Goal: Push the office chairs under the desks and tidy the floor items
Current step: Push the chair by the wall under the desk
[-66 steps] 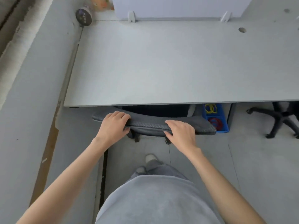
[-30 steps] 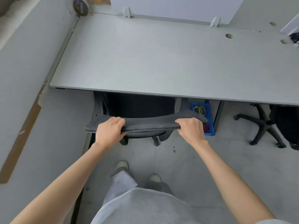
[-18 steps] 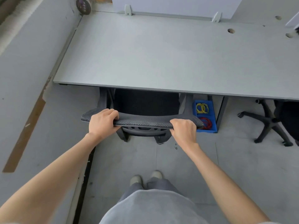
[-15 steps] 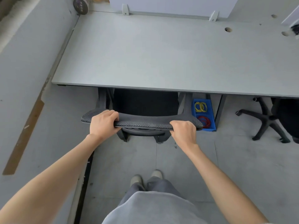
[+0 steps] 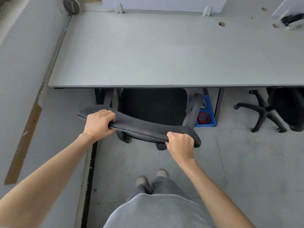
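Note:
A black mesh office chair (image 5: 153,107) stands at the grey desk (image 5: 164,51), its seat partly under the desk's front edge. The top of its backrest (image 5: 139,127) runs slanted, left end nearer the desk. My left hand (image 5: 98,123) grips the backrest top near its left end. My right hand (image 5: 180,144) grips it near the right end, fingers curled round the rim. The chair's base is mostly hidden; two legs show below the backrest.
A blue bin (image 5: 205,115) with red and yellow bands sits on the floor under the desk, right of the chair's armrest (image 5: 194,107). A second chair's star base (image 5: 263,114) is at the right. A wall (image 5: 21,71) runs along the left. A round tin (image 5: 71,5) sits at the desk's back corner.
The chair has come back out from the desk, showing more of its seat, and turned so its right end swings toward me. Both hands keep their grip on the backrest.

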The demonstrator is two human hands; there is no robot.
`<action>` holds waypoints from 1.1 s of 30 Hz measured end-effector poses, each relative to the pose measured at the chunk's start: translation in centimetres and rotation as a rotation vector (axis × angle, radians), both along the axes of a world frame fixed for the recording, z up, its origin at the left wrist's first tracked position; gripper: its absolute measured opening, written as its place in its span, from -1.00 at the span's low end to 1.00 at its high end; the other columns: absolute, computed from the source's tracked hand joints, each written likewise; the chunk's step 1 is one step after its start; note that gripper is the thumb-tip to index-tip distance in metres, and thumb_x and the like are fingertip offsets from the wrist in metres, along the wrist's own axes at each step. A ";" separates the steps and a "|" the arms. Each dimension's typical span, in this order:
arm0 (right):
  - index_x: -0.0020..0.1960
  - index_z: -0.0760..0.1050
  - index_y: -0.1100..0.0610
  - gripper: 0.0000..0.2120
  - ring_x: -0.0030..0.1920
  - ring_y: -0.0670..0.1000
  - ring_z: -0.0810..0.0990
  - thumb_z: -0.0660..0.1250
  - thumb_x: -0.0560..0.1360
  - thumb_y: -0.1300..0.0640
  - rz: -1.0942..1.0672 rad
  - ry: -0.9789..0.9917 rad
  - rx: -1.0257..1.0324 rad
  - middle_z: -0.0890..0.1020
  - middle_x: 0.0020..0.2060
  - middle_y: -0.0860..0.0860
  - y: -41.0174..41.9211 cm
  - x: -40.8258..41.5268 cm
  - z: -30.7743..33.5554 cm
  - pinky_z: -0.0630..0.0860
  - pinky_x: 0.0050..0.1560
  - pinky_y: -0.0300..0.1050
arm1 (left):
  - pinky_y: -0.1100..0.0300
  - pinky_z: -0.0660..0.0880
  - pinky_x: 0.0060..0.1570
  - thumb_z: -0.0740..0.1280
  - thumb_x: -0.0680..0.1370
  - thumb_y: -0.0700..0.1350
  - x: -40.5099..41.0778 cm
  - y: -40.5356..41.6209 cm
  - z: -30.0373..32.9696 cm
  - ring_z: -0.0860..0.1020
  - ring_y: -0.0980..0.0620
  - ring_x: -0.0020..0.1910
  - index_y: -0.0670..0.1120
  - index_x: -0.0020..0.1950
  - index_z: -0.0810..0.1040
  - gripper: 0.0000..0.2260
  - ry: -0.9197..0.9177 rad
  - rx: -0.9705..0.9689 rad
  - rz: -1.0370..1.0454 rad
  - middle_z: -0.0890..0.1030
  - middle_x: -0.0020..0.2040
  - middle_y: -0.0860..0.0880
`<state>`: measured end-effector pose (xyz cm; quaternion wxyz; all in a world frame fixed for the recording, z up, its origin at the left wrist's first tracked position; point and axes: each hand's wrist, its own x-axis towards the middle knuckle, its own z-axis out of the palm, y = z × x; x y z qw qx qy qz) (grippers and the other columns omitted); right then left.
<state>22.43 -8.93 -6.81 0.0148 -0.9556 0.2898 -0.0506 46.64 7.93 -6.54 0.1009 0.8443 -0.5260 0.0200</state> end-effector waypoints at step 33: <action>-0.39 0.59 0.08 -0.77 -0.56 0.06 0.50 0.61 0.05 0.18 0.199 0.020 0.029 0.52 -0.60 -0.03 -19.1 1.8 -0.8 0.28 -0.54 -0.27 | 0.40 -0.05 -0.46 0.54 0.11 -0.14 -4.3 -11.8 -0.3 0.49 -0.01 -0.44 -0.09 -0.41 0.41 -0.69 0.083 0.017 0.235 0.47 -0.47 0.04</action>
